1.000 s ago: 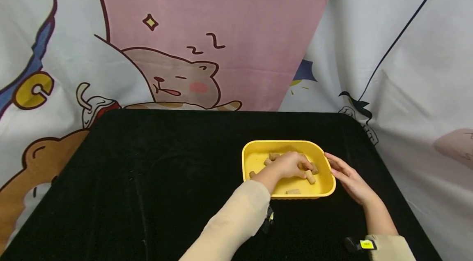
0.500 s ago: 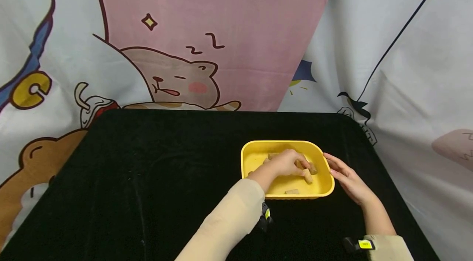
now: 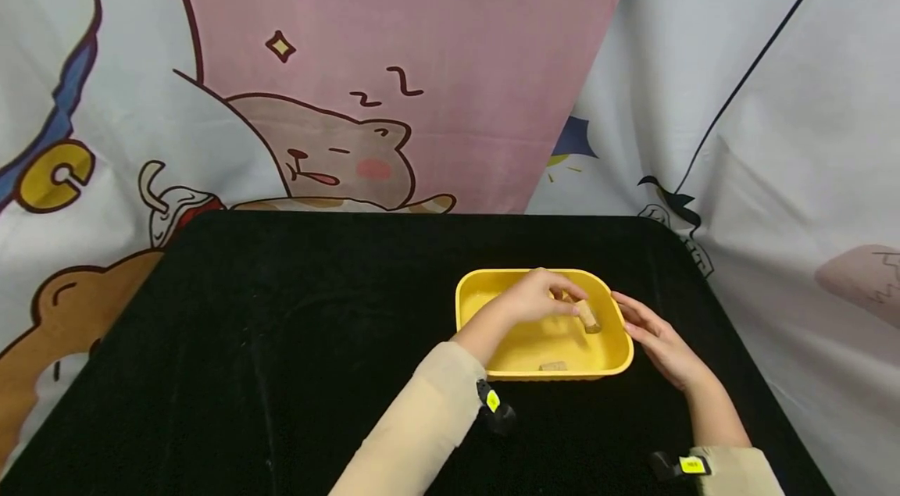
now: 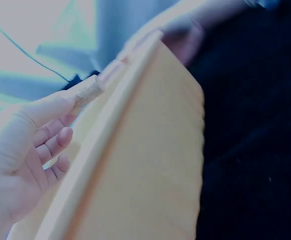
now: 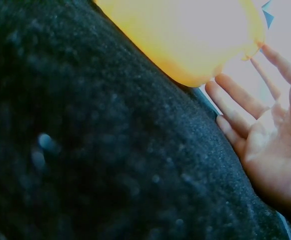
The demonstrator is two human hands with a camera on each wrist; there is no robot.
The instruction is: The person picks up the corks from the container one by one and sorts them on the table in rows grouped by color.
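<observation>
My left hand [image 3: 530, 299] is over the yellow tray [image 3: 506, 362] and pinches a cork piece [image 3: 587, 318] between thumb and fingertips. In the left wrist view the same cork [image 4: 89, 93] shows at the tip of the left hand's thumb [image 4: 23, 155], above the tray wall [image 4: 150, 135]. Another cork piece [image 3: 553, 365] lies inside the tray by its near wall. With fingers extended, my right hand [image 3: 664, 344] touches the tray's right rim; the right wrist view has the right hand [image 5: 270, 125] with fingertips at the tray's side [image 5: 185, 55]. The left hand and forearm hide part of the tray.
A black cloth [image 3: 316, 308] covers the table under the tray. Behind it hangs a printed curtain [image 3: 492, 74] with cartoon animals, which continues down the right side.
My left hand has risen a little from the tray floor and shifted slightly left, lifting the pinched cork. The right hand stays at the rim.
</observation>
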